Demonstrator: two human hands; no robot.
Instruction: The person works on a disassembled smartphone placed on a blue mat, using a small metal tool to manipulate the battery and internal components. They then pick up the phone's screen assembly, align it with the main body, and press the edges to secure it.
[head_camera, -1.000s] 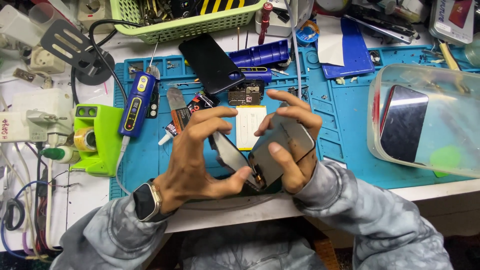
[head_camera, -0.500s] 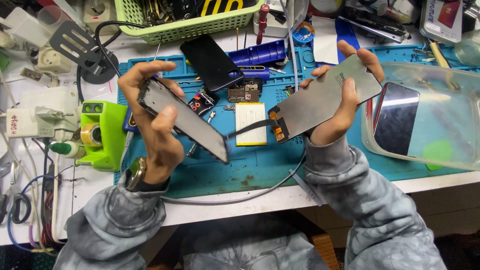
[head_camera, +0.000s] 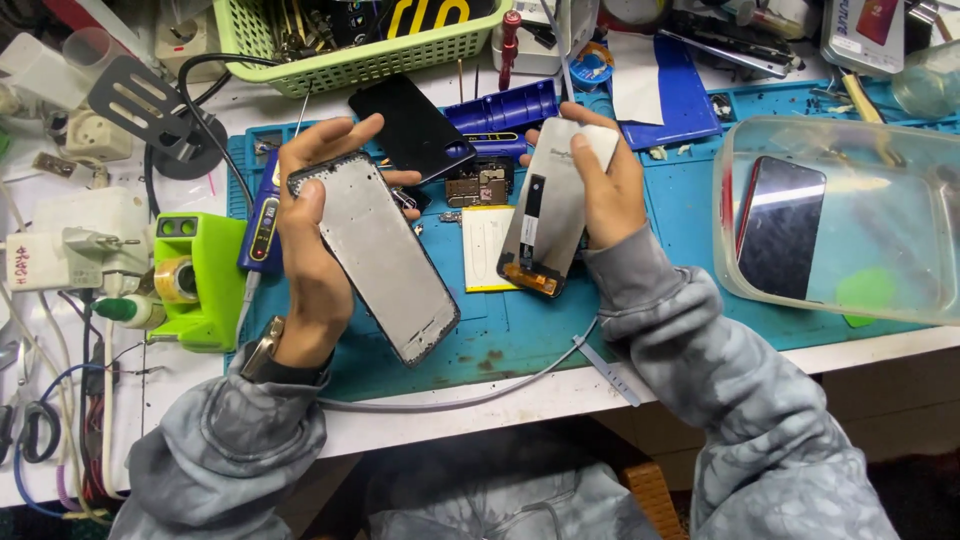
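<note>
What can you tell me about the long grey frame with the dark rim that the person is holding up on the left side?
The flat grey metal phone frame with a dark rim is a long rectangle with rounded corners. Its upturned face looks dull, bare and scuffed, with small holes along the top edge. It tilts diagonally, lower end toward the person, above the blue work mat. Only the left hand holds it, thumb on its left edge.

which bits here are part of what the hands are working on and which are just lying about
In hand:
left hand holds phone frame
right hand holds screen panel

Lying about:
green basket
clear tub with a phone
black panel
green tool
</note>
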